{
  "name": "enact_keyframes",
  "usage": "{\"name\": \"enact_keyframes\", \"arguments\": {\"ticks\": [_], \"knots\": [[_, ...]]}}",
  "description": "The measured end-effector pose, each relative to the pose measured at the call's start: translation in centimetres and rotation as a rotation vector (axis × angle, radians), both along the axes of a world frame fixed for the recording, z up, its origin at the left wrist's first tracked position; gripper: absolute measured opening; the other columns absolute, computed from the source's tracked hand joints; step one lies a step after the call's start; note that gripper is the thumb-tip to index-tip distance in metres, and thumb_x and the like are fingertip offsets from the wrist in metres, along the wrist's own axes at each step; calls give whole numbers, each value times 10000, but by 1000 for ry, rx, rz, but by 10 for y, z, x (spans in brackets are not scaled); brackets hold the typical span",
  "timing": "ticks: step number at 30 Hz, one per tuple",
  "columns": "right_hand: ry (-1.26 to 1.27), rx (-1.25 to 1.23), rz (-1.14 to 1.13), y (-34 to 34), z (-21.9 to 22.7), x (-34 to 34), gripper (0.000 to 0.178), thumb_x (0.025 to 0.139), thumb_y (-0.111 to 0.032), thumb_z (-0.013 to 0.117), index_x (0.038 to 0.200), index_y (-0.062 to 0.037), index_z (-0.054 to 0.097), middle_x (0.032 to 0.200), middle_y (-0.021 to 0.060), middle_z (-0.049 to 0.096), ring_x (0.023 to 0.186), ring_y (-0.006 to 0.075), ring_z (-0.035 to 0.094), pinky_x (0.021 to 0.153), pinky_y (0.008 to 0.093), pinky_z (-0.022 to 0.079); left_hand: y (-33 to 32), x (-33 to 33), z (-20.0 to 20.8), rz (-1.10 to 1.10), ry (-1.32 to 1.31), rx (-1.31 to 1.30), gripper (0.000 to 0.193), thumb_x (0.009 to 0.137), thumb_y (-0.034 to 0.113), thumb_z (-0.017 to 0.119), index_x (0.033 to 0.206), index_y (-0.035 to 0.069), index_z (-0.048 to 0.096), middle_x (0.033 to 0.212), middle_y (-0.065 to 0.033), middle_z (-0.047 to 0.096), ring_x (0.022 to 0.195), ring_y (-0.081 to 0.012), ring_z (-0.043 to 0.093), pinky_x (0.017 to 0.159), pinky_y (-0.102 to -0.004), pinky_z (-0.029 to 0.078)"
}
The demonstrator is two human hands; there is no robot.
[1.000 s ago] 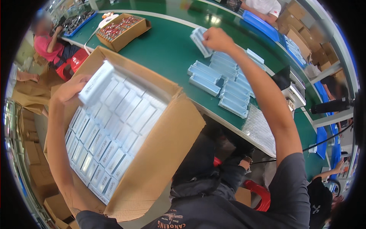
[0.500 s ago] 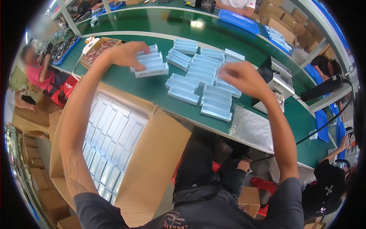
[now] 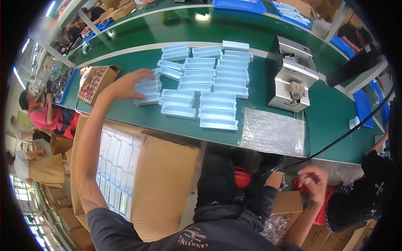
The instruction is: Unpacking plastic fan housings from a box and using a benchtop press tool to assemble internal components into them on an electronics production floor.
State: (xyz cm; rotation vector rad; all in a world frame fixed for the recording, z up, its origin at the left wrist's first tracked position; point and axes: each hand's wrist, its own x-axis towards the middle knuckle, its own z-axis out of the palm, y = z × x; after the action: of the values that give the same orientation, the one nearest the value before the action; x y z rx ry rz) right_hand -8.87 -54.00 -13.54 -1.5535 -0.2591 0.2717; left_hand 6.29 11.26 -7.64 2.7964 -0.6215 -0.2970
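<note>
My left hand reaches over the table and spans a small group of light blue narrow boxes, thumb on the near side and fingers on the far side. The boxes rest at the left end of many similar light blue boxes laid in uneven columns. Down at the right, off the table's front edge, my right hand is raised with loosely bent fingers and nothing visible in it. Below it stands an open carton with crumpled clear plastic beside it.
A large open carton holding rows of pale boxes stands at my left. On the green table are a bubble-wrap sheet, a silver-black machine and a tray of small red parts. A black cable crosses at right.
My left hand has lowered its boxes onto the table beside the others. My right hand has left the boxes and moved down right, past the table edge. The view has shifted.
</note>
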Motion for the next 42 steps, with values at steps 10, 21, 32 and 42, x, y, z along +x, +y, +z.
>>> {"name": "enact_keyframes", "arguments": {"ticks": [10,21,32,42], "knots": [[130,-596,810,22,-129,-5,442,992,-197,717,1361,10,588,1223,108,678,1091,173,667,908,324,568,-144,21,38,-101,-406,54,333,817,71,756,1140,30,685,1167,-186,702,1163,-391,634,1053,-434,470],[-688,-425,-1245,-243,-23,195,192,946,-134,668,1039,33,688,988,77,678,874,168,629,835,328,525,-308,-10,14,-602,-541,-23,165,744,-2,772,823,51,637,695,-81,507,636,-283,509,596,-409,374],[-389,170,-392,-291,-71,235,566,909,-341,528,1330,23,631,1297,169,682,1172,246,659,1014,391,519,-271,-6,-6,-398,-519,-180,100,795,30,771,809,61,676,618,-93,557,570,-296,557,558,-416,404],[-409,-297,-710,-275,-62,168,547,1023,-265,619,1474,14,487,1397,125,588,1313,243,544,1140,372,391,-246,15,-20,-221,-295,-134,165,870,120,678,1027,74,664,958,-116,644,874,-322,662,754,-432,533]]}}
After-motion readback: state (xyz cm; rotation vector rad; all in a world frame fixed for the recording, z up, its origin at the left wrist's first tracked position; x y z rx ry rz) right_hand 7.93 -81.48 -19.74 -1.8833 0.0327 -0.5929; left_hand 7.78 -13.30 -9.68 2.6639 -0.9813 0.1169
